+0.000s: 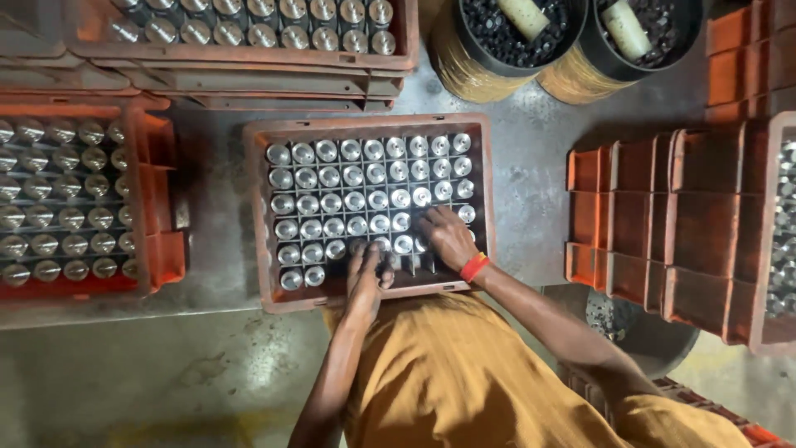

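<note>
Below, hands [406,253] on shiny round cylinders [356,199], gridded crate [257,224]

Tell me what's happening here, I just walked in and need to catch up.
A person's left hand and right hand rest on shiny metal cylinders standing in a gridded orange plastic crate. Most cells are filled; some in the bottom row are empty. Similar filled crates sit nearby.

A stained grey concrete floor [531,158] carries the central gridded crate [259,216], more orange crates left [162,241] and far [249,56], empty stacked crates right [655,224], and two wire-wound spools [464,70] far right.
</note>
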The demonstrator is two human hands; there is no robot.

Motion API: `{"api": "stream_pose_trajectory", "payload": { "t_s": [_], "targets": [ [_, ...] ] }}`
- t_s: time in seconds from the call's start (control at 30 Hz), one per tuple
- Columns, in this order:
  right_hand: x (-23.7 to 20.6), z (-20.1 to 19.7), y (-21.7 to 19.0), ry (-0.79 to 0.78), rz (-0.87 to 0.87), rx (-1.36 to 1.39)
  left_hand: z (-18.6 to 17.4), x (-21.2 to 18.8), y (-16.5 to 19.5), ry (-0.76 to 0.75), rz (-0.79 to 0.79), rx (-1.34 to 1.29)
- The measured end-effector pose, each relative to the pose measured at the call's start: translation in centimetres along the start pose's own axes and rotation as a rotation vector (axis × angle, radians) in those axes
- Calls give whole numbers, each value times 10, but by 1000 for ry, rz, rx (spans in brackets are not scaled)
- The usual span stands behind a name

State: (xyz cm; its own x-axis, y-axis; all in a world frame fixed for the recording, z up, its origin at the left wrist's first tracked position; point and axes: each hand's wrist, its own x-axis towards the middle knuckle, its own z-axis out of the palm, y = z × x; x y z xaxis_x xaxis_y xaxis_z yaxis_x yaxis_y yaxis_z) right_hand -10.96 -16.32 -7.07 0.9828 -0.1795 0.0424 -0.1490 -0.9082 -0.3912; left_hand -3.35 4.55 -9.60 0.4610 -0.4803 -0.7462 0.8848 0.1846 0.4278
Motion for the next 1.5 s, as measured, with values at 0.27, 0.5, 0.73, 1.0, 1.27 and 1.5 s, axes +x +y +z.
{"api": "stream_pose_trajectory", "payload": {
  "t_s": [0.27, 0.5, 0.73, 1.0, 1.27, 1.5],
  "targets": [
    [-1, -29, -15, 88, 89, 240, 25, -30, 19, -159, 126, 284],
    [-49, -8, -43, -125, 531, 1029, 22, -28, -3, -281, -11, 342],
    [-34, -24, 18, 209, 259, 284, 9, -1, -11, -127, 75, 166],
    [-21, -11, 30, 48, 13, 7, 13, -18, -3, -145, 112, 231],
    [-30, -48, -22, -35, 268, 660, 44, -33, 4, -203, 181, 446],
    [-55, -37, -26, 116, 475, 731, 38, -49, -3, 15, -10, 326]
  ]
}}
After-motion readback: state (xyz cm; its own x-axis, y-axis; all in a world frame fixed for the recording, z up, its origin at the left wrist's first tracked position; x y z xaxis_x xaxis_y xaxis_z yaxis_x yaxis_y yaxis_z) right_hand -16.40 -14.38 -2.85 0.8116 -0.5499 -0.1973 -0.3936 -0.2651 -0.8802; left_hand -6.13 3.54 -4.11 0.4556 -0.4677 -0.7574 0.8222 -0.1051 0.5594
